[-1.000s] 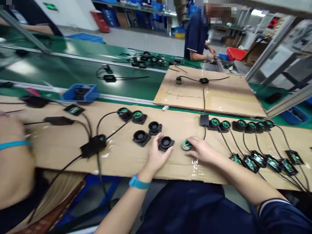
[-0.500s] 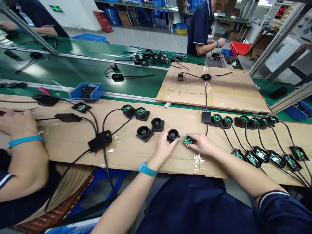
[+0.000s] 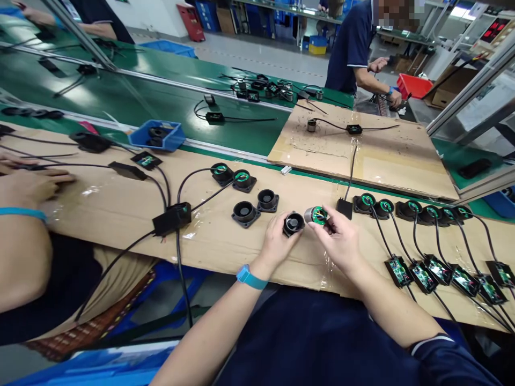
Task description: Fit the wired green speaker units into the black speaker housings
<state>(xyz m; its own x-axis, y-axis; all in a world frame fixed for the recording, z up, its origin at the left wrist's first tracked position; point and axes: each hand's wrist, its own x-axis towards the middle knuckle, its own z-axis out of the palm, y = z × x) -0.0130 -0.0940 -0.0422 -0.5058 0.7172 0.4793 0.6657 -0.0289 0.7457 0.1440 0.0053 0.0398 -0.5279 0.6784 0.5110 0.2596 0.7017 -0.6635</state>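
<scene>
My left hand grips a black round housing with a square base, its open mouth tilted toward the right. Between the fingertips of my right hand is a small metal motor with a green circuit board and coloured wires on its end face. The motor is held just right of the housing; a narrow gap appears to separate them. Two more black housings rest on the cardboard left of my left hand. A closed black box with a cable lies beyond my right hand.
Several wired housings stand at right, cabled to open boxes with circuit boards. At left are another black box and a blue bin. A co-worker's hand works at far left; another person stands across the bench.
My right hand has lifted the motor and turned it, so its metal side shows. The housing in my left hand has tilted toward it. The view has shifted slightly.
</scene>
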